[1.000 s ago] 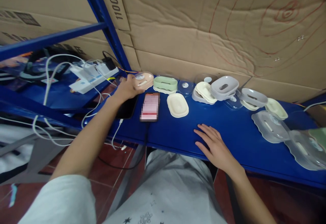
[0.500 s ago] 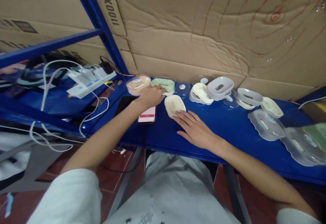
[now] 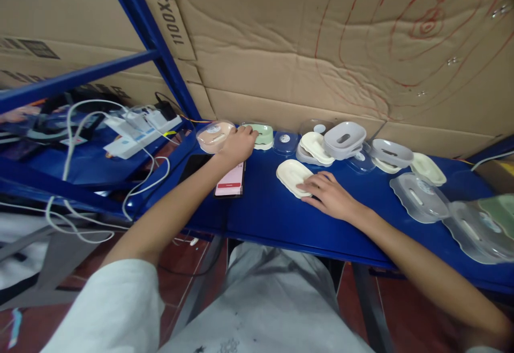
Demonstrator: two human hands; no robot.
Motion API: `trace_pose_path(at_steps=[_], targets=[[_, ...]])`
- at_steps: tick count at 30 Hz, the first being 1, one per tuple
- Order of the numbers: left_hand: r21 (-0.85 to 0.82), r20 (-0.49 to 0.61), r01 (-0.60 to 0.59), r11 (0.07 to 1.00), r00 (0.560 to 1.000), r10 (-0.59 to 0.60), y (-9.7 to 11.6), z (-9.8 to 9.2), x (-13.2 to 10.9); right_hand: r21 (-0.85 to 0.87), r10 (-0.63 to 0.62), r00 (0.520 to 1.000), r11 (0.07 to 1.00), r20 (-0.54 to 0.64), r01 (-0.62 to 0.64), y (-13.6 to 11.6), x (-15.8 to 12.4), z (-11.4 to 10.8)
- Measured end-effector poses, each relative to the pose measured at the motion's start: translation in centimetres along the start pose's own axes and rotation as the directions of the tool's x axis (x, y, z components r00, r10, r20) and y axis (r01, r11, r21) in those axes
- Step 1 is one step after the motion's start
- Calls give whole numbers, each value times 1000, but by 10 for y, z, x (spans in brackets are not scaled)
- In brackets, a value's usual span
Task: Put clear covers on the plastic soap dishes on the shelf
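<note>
My left hand (image 3: 240,144) has its fingers bent over the left end of a green slotted soap dish (image 3: 264,135), which sits on a cream base at the back of the table. Its thumb is hidden. My right hand (image 3: 331,196) grips the near right side of a cream oval soap dish tray (image 3: 295,173), fingers inside the rim and thumb by the near edge. The tray lies on the blue table. Under my left wrist is a phone (image 3: 229,186) with a lit pink screen. To the left stands a peach soap dish under a clear cover (image 3: 212,137).
Along the back lie a clear lid (image 3: 285,143), a cream tray (image 3: 317,147), a grey slotted dish (image 3: 345,140) and another grey dish (image 3: 392,152). Clear covers (image 3: 420,197) spread to the right. A power strip (image 3: 136,133) with white cables is at left; cardboard (image 3: 257,53) stands behind.
My right hand has slid the cream tray to the right, its fingers now more curled on it. My left hand has drawn back left, uncovering more of the green soap dish.
</note>
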State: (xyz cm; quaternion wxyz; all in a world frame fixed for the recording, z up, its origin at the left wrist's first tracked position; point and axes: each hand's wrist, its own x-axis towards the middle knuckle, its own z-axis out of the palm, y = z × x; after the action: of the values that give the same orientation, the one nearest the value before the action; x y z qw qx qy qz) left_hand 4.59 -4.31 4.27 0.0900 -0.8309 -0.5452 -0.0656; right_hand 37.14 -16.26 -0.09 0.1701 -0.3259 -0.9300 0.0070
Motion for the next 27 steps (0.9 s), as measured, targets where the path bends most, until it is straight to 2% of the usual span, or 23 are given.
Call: trace_pose_path(at_steps=[5,9,11,14,16,18,21,27], targets=[[-76,10,-51,996,999,52,-5,-14,-2,102,-17,1000,995,-19,19,2,-10,-1],[-195,-78,-189,962,981,176,16,-24,-21,142,-9,1000,990,-25,12,-4,-10,-5],[-278,-120,-295,914,955,272,34,-23,-31,127,38,995,992,-96,-25,-8,-8,-7],[-359,-127,-442,822,896,426,60,-19,-42,89,101,972,993,-213,-83,-10,-7,-9],[-389,-112,-522,759,844,524,73,-15,-47,70,87,978,995,-189,-75,-9,-7,-10],[-399,-98,-574,715,802,589,80,-12,-50,59,53,992,997,-111,-47,-6,-7,-9],[-386,-77,-595,705,782,619,79,-7,-50,60,25,999,998,-31,-23,-4,-7,-6],[-352,-63,-597,721,784,618,66,1,-50,51,-14,998,999,-65,17,-6,-3,-2]])
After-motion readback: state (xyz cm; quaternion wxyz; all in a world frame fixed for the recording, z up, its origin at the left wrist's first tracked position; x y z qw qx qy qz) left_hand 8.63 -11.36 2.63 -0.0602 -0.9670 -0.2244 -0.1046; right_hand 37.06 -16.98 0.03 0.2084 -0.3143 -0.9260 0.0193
